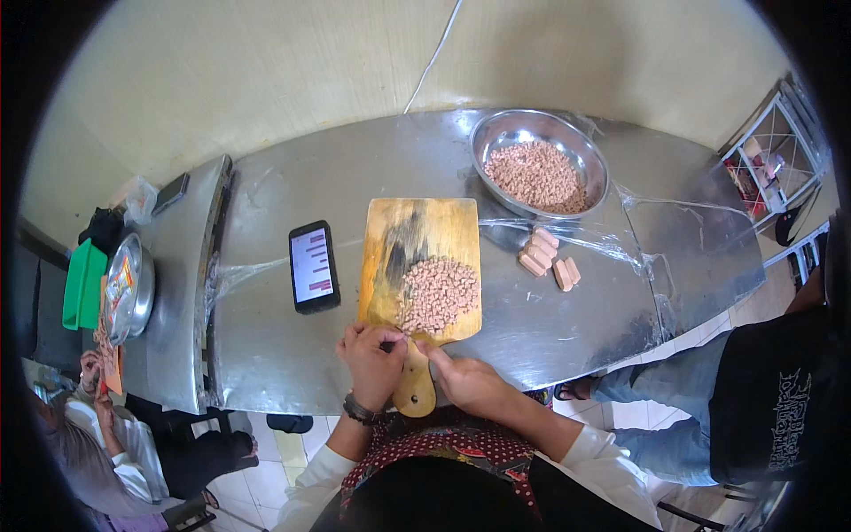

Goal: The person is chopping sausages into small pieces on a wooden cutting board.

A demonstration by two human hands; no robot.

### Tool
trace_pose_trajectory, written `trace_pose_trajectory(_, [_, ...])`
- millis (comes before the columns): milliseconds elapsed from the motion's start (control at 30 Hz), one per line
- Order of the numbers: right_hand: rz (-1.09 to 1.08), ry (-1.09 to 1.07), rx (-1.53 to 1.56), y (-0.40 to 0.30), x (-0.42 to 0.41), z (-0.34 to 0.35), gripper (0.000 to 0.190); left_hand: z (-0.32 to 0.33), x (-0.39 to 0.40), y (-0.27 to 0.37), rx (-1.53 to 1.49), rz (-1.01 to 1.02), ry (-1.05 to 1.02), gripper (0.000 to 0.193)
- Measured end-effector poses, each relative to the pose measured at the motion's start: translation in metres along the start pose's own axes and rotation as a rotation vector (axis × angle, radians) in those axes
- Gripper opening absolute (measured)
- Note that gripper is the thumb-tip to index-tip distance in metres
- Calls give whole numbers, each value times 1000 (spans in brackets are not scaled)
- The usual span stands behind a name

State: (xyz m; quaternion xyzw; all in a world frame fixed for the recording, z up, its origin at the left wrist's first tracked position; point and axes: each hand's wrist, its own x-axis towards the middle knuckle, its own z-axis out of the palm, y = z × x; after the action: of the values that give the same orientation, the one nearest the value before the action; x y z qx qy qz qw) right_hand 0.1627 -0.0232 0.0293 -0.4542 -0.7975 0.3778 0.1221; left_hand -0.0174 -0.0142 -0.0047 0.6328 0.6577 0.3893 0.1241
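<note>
A wooden cutting board (442, 223) with a handle lies in front of me on a steel table. Small pinkish cubes, apparently diced sausage (440, 292), are heaped on its lower half. My left hand (372, 366) is over the board's near left corner, thumb and fingertips drawn together. Close beside it, my right hand (469, 384) reaches in above the handle, its fingers curled under. The fingertips almost meet, and whether anything small is between them cannot be made out. To the right rest several uncut sausage pieces (540, 253). A steel bowl (560, 128) behind them holds more cubes.
A smartphone (314, 269) with a lit screen lies left of the board. Plastic film (598, 243) stretches across the table. Further left, a co-worker's hands (100, 386) are by an orange board (114, 372), a steel bowl (144, 286) and a green tray (84, 286). Another person (758, 399) stands right.
</note>
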Motion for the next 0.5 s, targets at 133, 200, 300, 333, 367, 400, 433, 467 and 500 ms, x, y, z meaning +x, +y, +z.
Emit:
trace_pose_trajectory(133, [56, -20, 81, 3, -11, -19, 44, 1, 6, 0, 15, 1, -23, 9])
trace_pose_trajectory(200, [117, -84, 27, 3, -8, -29, 54, 4, 14, 5, 51, 0, -65, 10])
trace_pose_trajectory(300, [160, 75, -69, -2, -6, -40, 48, 15, 27, 3, -329, -105, -127, 13])
trace_pose_trajectory(333, [156, 80, -69, -1, -6, -41, 48, 16, 27, 5, -327, -100, -123, 13])
trace_pose_trajectory(367, [122, 151, -116, 1, -6, -41, 42, 18, 26, 10, -477, -157, -78, 17])
trace_pose_trajectory(400, [88, 224, -162, 2, -6, -41, 36, 19, 25, 15, -628, -212, -32, 21])
trace_pose_trajectory(433, [81, 229, -159, 2, -5, -40, 36, 22, 23, 14, -623, -205, -28, 21])
trace_pose_trajectory(467, [59, 289, -160, 3, -3, -39, 33, 26, 22, 11, -598, -157, 36, 30])
trace_pose_trajectory(500, [43, 350, -161, 6, -2, -37, 30, 27, 25, 17, -576, -109, 95, 40])
